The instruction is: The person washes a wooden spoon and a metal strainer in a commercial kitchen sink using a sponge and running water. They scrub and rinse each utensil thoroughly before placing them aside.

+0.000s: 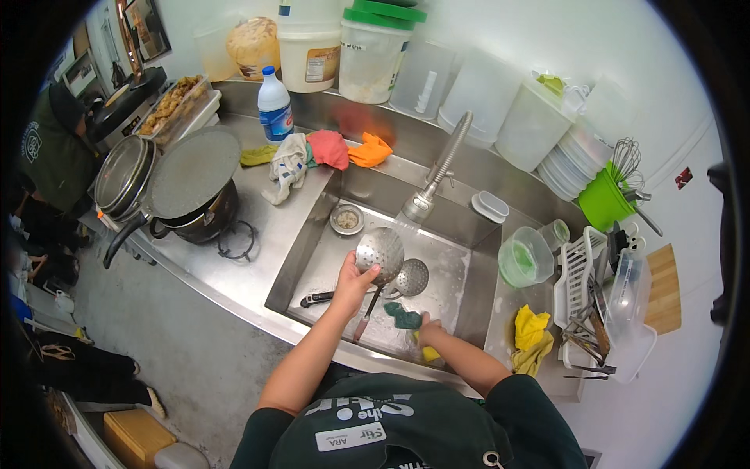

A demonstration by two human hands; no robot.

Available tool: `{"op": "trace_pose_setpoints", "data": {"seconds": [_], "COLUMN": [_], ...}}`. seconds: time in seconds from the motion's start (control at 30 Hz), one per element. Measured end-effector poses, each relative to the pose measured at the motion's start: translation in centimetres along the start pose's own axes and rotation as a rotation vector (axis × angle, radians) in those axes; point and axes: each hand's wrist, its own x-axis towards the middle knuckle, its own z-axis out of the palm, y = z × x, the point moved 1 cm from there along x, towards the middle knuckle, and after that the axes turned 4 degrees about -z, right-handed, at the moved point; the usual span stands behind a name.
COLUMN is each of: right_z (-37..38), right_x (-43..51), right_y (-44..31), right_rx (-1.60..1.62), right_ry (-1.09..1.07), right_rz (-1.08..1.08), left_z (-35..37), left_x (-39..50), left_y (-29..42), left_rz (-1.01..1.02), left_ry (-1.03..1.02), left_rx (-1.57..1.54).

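Observation:
My left hand (pixel 353 285) grips a perforated metal skimmer (pixel 379 252) by its round head, and its handle points down toward the front of the sink. Water runs from the spring-hose faucet (pixel 419 206) just above it. Low at the right of the basin, my right hand (pixel 432 331) is beside a dark green scouring pad (pixel 404 317) and over a yellow sponge (pixel 430 353); its fingers are partly hidden. A second perforated skimmer (pixel 412 277) lies in the steel sink (pixel 451 269), with a black handle (pixel 316 299) at the left. A drain strainer (pixel 347 220) holds debris.
Left of the sink stand a large pan (pixel 193 170) on a pot, a wire ring (pixel 239 241), cloths (pixel 328 149) and a bottle (pixel 275 108). At right are a plastic tub (pixel 525 257), yellow cloths (pixel 531 327) and a dish rack (pixel 577 275). People are at far left.

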Motion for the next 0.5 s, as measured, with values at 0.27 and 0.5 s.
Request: {"op": "trace_pose_setpoints", "data": {"seconds": [0.27,0.5], "right_z": [-12.2,-18.1], "right_x": [-3.1,-16.3], "right_y": [1.8,-6.8], "right_rx": [0.867,0.624], "right_ry": [0.591,1.353], "right_rz": [-0.207,-0.866], "left_z": [0.1,2.1], "left_x": [0.6,2.6], "left_y": [-0.2,-2.7], "left_rz": [-0.010,-0.003], "left_ry": [-0.041,-0.124], "left_rx": [-0.016,0.196]}}
